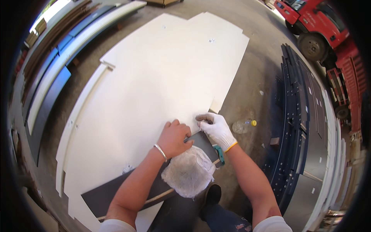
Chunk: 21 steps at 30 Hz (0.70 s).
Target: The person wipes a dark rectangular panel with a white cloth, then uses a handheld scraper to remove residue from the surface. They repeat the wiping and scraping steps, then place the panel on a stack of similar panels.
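Note:
My bare left hand, with a silver bracelet at the wrist, is curled low over the white panels. Its fingers close around something small and dark that I cannot make out. Just to its right, my right hand wears a white knit glove with a yellow cuff, its thumb and fingers pinched together; what they hold is hidden. Below both hands a dark grey board lies on the white panel stack. A whitish, crumpled plastic bag sits on that board, near my left wrist. A teal-handled tool rests at the board's right edge.
On the floor to the right stands or lies a clear bottle with a yellow cap. Dark metal panels are stacked further right, with a red truck behind. Long blue and white panels line the left side.

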### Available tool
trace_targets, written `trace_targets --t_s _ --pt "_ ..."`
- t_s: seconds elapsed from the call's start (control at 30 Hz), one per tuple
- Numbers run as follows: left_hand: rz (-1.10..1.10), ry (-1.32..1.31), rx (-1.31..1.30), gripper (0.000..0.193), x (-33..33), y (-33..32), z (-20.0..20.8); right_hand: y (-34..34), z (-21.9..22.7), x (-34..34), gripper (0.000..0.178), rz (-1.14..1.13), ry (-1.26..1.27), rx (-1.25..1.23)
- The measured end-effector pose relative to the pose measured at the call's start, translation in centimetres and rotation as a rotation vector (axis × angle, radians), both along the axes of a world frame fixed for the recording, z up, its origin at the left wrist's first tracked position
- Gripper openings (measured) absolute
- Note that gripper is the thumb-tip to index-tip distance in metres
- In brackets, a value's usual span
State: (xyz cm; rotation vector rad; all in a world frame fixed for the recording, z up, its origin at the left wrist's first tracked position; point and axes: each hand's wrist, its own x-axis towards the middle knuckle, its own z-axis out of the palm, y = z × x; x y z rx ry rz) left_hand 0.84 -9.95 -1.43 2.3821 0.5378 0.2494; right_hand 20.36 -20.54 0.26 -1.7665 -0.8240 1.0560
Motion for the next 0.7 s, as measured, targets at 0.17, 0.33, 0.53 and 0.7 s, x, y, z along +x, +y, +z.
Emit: trace_targets --t_s 0.17,0.33,0.53,0.7 --pt "-0.059 -0.105 0.08 0.037 -0.5 -0.6 -0.4 -8.7 -4.1 3.0 0.027 -0.461 0.221 0.251" --pt "-0.158 -0.073 0.173 0.037 -0.5 -0.5 -0.5 -22.9 -16.5 4.3 0.033 -0.891 0.166 -0.234" --pt "-0.186 -0.068 0.197 0.03 -0.1 -0.2 -0.5 -29.1 -25.9 0.5 0.036 -0.796 -0.345 -0.603" --pt "-0.171 -0.117 0.156 0.02 -0.2 0.4 -1.0 -27.3 -25.6 0.7 0.029 -0.6 -0.547 -0.511"
